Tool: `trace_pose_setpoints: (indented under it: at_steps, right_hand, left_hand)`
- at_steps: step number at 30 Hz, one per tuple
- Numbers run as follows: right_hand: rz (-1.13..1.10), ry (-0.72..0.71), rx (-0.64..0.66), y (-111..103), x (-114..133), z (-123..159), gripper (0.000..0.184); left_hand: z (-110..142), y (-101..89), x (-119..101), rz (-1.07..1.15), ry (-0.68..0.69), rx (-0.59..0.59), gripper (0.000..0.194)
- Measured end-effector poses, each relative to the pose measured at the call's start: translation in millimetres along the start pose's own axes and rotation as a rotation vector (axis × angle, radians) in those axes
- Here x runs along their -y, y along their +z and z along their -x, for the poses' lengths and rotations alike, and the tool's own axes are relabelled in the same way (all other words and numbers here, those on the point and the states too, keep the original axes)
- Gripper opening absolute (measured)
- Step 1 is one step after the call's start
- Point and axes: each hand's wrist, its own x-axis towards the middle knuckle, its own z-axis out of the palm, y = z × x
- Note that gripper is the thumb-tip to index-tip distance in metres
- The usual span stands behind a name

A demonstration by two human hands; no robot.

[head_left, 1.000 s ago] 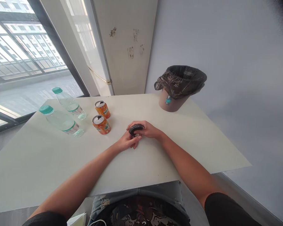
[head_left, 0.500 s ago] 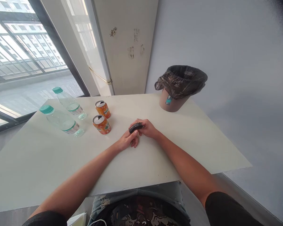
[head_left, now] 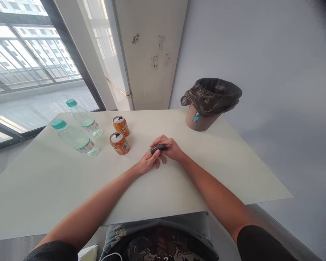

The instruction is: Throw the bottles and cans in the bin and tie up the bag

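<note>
Both of my hands meet near the middle of the white table [head_left: 57, 188]. A small dark curved object [head_left: 159, 147] sits between them. My right hand [head_left: 171, 149] has its fingers closed around the object from the right. My left hand [head_left: 148, 163] lies under and beside it, fingers stretched out and touching its left end. What the dark object is cannot be made out.
Two orange drink cans [head_left: 120, 142] stand left of the hands, and two clear bottles with green caps [head_left: 74, 137] lie further left. A brown bin with a black bag [head_left: 208, 105] stands at the table's far right corner. Windows and a wall lie beyond.
The dark object has turned flatter and lower in my fingers, and the hands have shifted slightly; the camera has tilted a little.
</note>
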Motion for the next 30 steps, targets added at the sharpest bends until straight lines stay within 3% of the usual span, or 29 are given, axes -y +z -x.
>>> trace_pose_setpoints:
  at_steps: [7,11,14,19,25,30]
  right_hand:
    - [0.097,0.017,-0.098,8,-8,0,0.011]
    - [0.226,0.002,-0.156,10,-11,0,0.016]
    - [0.159,0.03,-0.097,12,-15,0,0.024]
    - [0.006,0.118,-0.025,10,-16,-1,0.038]
    - [-0.024,0.146,0.202,-12,-17,0,0.04]
    - [0.049,0.222,0.004,-15,-30,1,0.047]
  left_hand:
    - [-2,-0.1,2,-0.153,0.232,-0.221,0.054]
    - [-1,-2.3,3,-0.244,0.263,-0.271,0.054]
    - [0,-2.7,-1,-0.276,0.275,-0.268,0.053]
    - [0,-2.1,-5,-0.266,0.27,-0.262,0.05]
    - [-2,-6.7,4,-0.186,0.195,-0.313,0.059]
    - [-7,-13.1,11,-0.243,0.058,-0.397,0.064]
